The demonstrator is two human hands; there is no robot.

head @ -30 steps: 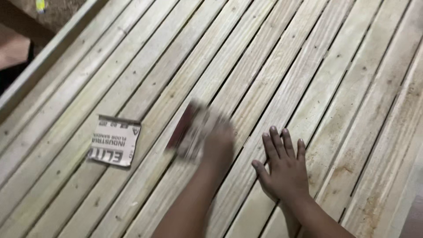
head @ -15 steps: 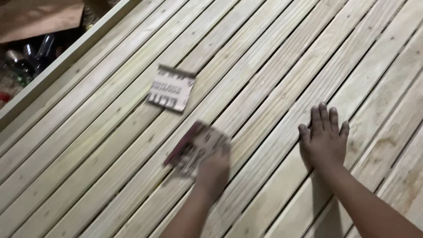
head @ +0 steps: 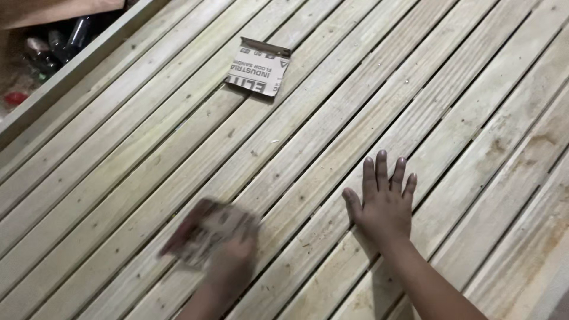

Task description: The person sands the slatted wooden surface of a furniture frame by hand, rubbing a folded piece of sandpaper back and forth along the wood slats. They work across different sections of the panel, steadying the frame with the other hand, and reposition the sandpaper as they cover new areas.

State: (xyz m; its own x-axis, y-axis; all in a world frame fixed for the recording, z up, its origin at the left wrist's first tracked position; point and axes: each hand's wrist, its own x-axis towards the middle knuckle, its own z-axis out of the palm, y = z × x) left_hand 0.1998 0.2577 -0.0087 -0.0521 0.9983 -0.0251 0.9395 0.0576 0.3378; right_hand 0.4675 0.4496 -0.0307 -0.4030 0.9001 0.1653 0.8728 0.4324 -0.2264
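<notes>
- Sanding the pale wooden slats (head: 332,142) is the work in hand, judging from the left hand (head: 231,261) pressed on a folded sheet of sandpaper (head: 204,234) near the lower edge of the view.
- That left hand is closed down over the sheet; both are blurred, so how the fingers sit on it cannot be told, though it plainly grips or pins the paper against a slat.
- Flat and open, the right hand (head: 385,207) lies palm down with fingers spread on slats to the right, apart from the paper, and seems to serve as a brace.
- A second piece of sandpaper (head: 259,68), grit side down with its printed backing up and one edge curled, lies untouched on the slats near the top, well away from both hands.
- To do this well, I would keep strokes running along the grain and the length of each slat, not across the dark gaps between them, where the paper's edge could snag.
- Even pressure under the whole palm should avoid gouging one spot.
- The bracing hand is best kept clear of the stroke's path.
- Beyond the raised wooden edge (head: 71,77) at upper left, dark bottles (head: 56,44) sit below, out of the way.
</notes>
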